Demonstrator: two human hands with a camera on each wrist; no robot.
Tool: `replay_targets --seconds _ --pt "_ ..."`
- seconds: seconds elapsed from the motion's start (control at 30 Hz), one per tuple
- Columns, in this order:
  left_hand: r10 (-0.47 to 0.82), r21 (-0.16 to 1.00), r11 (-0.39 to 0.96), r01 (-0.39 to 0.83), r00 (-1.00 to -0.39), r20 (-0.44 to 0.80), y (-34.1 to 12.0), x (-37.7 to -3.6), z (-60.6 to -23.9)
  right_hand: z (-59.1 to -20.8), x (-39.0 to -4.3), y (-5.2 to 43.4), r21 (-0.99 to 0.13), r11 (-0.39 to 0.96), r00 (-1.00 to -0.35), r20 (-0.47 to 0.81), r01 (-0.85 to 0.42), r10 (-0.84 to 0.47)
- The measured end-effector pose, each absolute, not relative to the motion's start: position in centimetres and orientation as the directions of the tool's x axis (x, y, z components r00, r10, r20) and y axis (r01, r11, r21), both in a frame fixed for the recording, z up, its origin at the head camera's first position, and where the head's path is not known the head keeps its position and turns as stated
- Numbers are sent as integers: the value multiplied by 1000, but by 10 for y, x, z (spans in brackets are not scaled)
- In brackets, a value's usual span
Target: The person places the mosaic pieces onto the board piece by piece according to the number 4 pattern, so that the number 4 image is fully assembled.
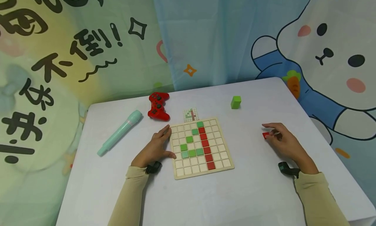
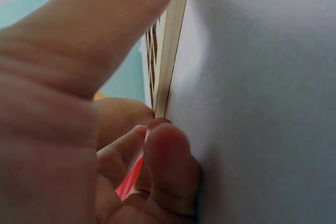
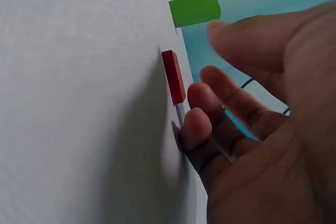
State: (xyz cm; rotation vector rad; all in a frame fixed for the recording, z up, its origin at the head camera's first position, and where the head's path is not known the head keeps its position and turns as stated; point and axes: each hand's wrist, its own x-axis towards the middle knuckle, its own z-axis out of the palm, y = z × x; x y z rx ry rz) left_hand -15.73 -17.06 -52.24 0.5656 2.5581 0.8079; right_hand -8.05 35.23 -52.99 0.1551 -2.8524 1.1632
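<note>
Head view: left hand (image 1: 155,147) flat against board (image 1: 202,172) — right hand's (image 1: 283,141) fingers loose beside red tile (image 1: 265,135).

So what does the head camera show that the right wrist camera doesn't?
Only the head view shows the wooden grid board with its green and red tiles, the left hand resting at the board's left edge, the red game controller, the mint toy microphone and the small pattern card. Only the right wrist view shows, close up, a thin pale piece lying just under the red tile. Both show the right hand, the red tile beside its fingers, the green block and the white table.
</note>
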Motion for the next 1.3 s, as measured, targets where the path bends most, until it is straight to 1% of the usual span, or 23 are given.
replay_targets --seconds 0.3,0.4,0.67,0.83,0.93,1.03,1.17,1.3 --pt "493 622 738 263 -839 -230 -172 -156 -522 -533 -76 357 -639 766 -998 19 -63 -66" --pt "495 616 740 269 -839 -228 -174 -156 -521 -534 -77 358 -624 780 -999 15 -48 -50" --pt "489 619 740 263 -842 -227 -175 -156 -522 -535 -82 358 -610 790 -998 38 -59 -45" --pt "496 610 743 276 -839 -225 -175 -158 -524 -525 -85 351 -614 788 -998 -5 -41 -56" --pt "501 607 742 283 -836 -223 -174 -158 -525 -515 -88 339 -616 785 -993 -37 -68 -116" --pt "505 610 739 285 -834 -221 -173 -159 -526 -503 -94 323 -594 794 -976 -63 -131 -208" --pt "508 612 737 286 -832 -222 -172 -159 -526 -487 -102 295 -572 787 -937 -87 -230 -337" --pt "504 606 742 287 -835 -222 -171 -159 -524 -480 -109 261 -602 735 -886 -95 -311 -453"
